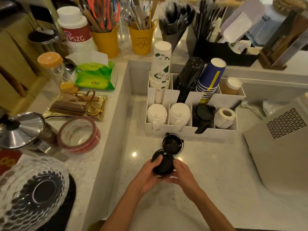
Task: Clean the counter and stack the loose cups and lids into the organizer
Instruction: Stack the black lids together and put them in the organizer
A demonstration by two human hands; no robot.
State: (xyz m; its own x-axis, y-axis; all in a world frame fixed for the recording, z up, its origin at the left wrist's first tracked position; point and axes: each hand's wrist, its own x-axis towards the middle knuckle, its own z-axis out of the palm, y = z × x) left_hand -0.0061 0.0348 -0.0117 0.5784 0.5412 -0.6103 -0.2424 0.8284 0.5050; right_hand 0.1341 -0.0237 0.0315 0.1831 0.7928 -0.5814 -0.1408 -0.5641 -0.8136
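Left hand [148,174], right hand [181,172]: both closed on black lids [164,165] above table [216,164] | near organizer [191,129] front | risk: hinged top lid [173,144] dropping, loose stacking

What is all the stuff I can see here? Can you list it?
black lids: a few, black, in both hands
organizer: one, white, on the lower counter
white lids: two stacks, organizer's front row
floral cups: one stack, white and green, organizer's back left
blue cups: one stack, organizer's back row
tape roll: one, red and clear, left ledge
yellow buckets: two, back ledge
left hand: holding lids
right hand: holding lids
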